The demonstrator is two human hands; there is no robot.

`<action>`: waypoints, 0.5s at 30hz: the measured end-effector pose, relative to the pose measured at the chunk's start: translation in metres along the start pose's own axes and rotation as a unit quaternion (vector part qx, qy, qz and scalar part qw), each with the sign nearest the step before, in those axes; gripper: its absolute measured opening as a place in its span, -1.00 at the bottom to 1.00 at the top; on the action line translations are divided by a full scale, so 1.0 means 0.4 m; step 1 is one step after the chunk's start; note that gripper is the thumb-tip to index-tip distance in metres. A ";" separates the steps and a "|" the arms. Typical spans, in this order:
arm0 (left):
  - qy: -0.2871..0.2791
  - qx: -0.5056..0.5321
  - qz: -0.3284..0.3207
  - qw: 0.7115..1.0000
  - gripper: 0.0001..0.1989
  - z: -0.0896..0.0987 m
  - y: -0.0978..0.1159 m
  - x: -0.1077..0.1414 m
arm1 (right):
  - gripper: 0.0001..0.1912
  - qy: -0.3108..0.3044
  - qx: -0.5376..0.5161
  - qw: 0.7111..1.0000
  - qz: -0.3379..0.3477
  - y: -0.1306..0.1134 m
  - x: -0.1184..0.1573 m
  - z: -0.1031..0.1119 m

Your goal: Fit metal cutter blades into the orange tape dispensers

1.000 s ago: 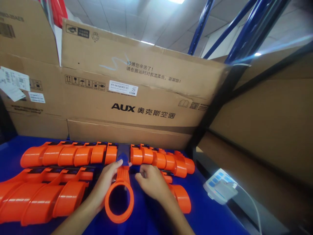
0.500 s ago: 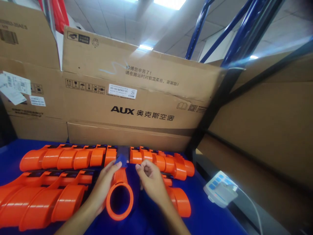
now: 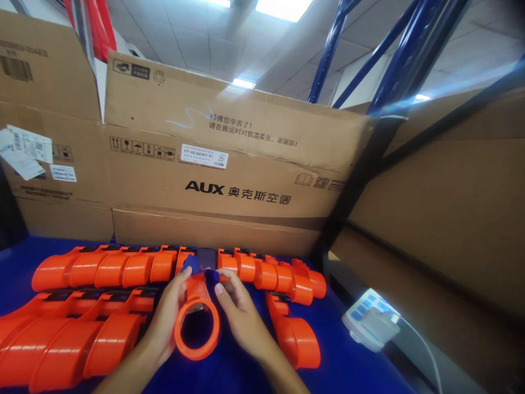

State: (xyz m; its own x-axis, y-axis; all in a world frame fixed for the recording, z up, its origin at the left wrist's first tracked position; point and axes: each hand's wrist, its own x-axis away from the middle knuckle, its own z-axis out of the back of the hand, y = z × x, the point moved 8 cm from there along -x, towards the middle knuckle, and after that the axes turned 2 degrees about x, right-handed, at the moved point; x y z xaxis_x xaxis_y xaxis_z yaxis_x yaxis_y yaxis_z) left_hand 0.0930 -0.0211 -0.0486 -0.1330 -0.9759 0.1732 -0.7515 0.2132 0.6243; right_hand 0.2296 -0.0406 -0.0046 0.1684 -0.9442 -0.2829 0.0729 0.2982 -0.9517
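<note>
An orange tape dispenser (image 3: pixel 197 329) with a round ring at its lower end hangs between my two hands, the ring facing me. My left hand (image 3: pixel 171 306) is closed on its upper left side, the thumb by a blue piece (image 3: pixel 191 265) at the top. With thumb and fingers my right hand (image 3: pixel 238 306) pinches a second dark blue piece (image 3: pixel 211 280) at the upper right of the dispenser. What the hidden fingers behind the dispenser touch cannot be seen.
Rows of orange dispensers (image 3: pixel 137 270) lie on the blue table surface (image 3: pixel 336 350), with a small dark device (image 3: pixel 206 257) among them. Behind stands a cardboard box (image 3: pixel 246 164). A white power strip (image 3: pixel 369 323) with a cable is at the right, beside blue rack posts.
My right hand has moved left to the dispenser's top, where a dark blue piece now shows in its fingers. The dispenser has shifted slightly left and up, and its blue top piece has moved left.
</note>
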 end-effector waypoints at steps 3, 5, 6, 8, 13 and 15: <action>-0.033 -0.004 0.022 0.999 -0.59 -0.020 -0.006 0.012 | -0.65 0.084 0.001 0.996 0.013 -0.005 -0.010 0.050; -0.037 -0.002 0.027 0.999 -0.55 -0.023 -0.006 0.016 | -0.65 0.150 0.016 0.988 0.025 -0.010 -0.013 0.093; -0.034 0.002 0.020 0.999 -0.55 -0.022 -0.003 0.015 | -0.64 0.172 0.022 0.984 0.032 -0.013 -0.014 0.110; -0.021 0.007 -0.013 1.000 -0.57 -0.012 0.006 0.007 | -0.64 0.187 0.030 0.981 0.044 -0.015 -0.016 0.126; -0.003 -0.099 -0.084 0.991 -0.62 0.018 0.014 -0.012 | -0.64 0.137 0.059 0.987 0.055 -0.016 -0.015 0.099; -0.007 -0.124 -0.088 0.988 -0.64 0.022 0.010 -0.012 | -0.66 0.117 0.069 0.989 0.064 -0.021 -0.014 0.086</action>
State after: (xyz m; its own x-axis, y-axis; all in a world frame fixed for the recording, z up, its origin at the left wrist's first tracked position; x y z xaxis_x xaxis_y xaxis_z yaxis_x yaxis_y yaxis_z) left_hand 0.0848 -0.0158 -0.0535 -0.0239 -0.9990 0.0365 -0.5828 0.0436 0.8115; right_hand 0.2618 -0.0331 0.0089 -0.0462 -0.8988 -0.4359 0.2026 0.4189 -0.8852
